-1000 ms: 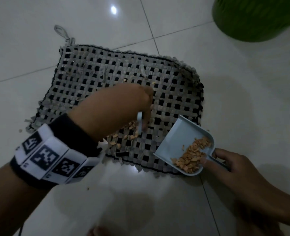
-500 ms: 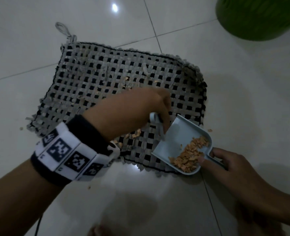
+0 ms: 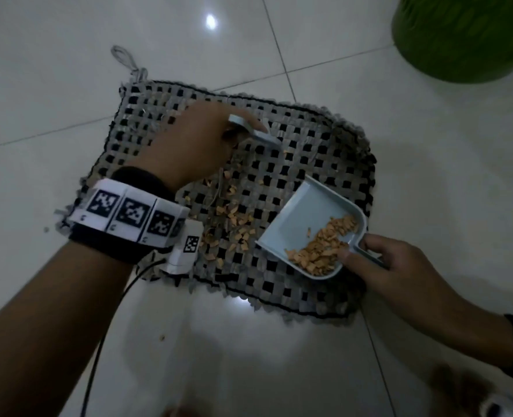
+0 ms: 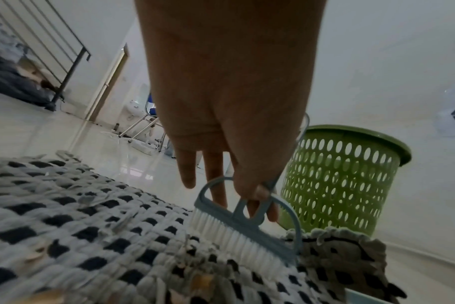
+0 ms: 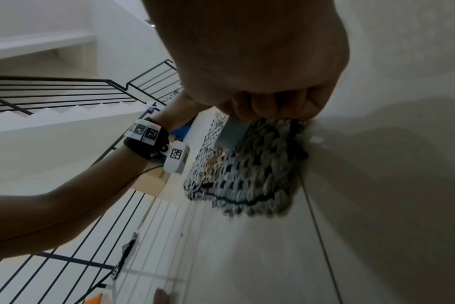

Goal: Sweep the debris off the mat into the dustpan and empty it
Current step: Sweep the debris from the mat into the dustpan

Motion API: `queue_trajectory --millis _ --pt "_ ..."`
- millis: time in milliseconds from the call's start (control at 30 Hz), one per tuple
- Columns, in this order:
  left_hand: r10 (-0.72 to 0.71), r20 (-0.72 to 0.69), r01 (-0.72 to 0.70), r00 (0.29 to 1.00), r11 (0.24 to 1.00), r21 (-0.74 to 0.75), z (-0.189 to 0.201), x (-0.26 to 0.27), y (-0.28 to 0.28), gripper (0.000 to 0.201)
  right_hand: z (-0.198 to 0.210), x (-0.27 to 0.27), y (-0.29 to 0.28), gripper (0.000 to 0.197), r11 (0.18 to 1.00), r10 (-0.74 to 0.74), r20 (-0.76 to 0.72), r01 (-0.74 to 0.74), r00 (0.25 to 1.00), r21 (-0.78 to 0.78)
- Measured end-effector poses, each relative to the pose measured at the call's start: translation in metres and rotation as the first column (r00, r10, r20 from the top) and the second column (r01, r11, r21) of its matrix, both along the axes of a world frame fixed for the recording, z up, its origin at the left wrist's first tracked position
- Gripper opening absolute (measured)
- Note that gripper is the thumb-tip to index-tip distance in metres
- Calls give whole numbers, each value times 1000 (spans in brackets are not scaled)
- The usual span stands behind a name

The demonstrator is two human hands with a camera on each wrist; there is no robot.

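Woven mat (image 3: 294, 152): left hand (image 3: 195, 139) pinches brush (image 4: 244, 226) mid-mat; right hand (image 3: 399, 266) grips dustpan (image 3: 306, 218) at near edge.

The left hand (image 3: 201, 139) reached out ahead, back facing up, with its fingers (image 4: 249, 181) curled around a small handle. The right hand (image 3: 399, 266) sat lower and closer in, thumb (image 3: 347, 254) on top, pinching another handle.

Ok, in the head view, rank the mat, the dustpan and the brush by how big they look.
1. mat, by far the largest.
2. dustpan, lying on the mat.
3. brush, smallest, though the left hand covers part of it, so its full size is hidden.
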State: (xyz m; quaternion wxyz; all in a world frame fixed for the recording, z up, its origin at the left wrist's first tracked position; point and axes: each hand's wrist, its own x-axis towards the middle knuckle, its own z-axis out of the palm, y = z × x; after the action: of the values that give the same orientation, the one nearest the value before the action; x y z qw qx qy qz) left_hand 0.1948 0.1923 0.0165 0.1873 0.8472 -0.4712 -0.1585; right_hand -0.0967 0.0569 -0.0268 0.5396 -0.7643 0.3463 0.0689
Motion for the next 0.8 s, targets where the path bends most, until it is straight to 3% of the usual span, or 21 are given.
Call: queue_trajectory --millis 100,200,300,367,500,600,700,800 --pt "-75 -55 81 996 989 127 0 -1 6 36 4 13 -10 19 1000 9 7 -8 1000 -26" --pt "-139 -166 190 976 917 350 11 6 27 42 4 16 -17 13 998 26 -7 -27 1000 -49" --pt "-112 -152 171 982 870 462 24 16 38 35 0 19 -17 8 997 55 -40 -57 998 -60" --pt "-78 -106 114 991 906 408 28 19 32 29 -3 23 -16 7 995 84 -71 -87 994 -45" --pt "43 63 -48 997 995 87 11 15 4 30 -6 34 -18 13 991 129 -104 -132 986 -23" --pt "71 -4 -71 997 996 -53 -6 7 -16 30 -6 41 -25 22 983 183 -112 -185 977 -7" --pt "-26 -68 24 997 999 -26 -13 -3 -25 36 -5 42 -29 34 977 211 -105 -212 972 3" --pt "-81 -23 83 996 988 128 -7 -4 -23 38 -5 40 -30 44 974 227 -86 -228 970 -2"
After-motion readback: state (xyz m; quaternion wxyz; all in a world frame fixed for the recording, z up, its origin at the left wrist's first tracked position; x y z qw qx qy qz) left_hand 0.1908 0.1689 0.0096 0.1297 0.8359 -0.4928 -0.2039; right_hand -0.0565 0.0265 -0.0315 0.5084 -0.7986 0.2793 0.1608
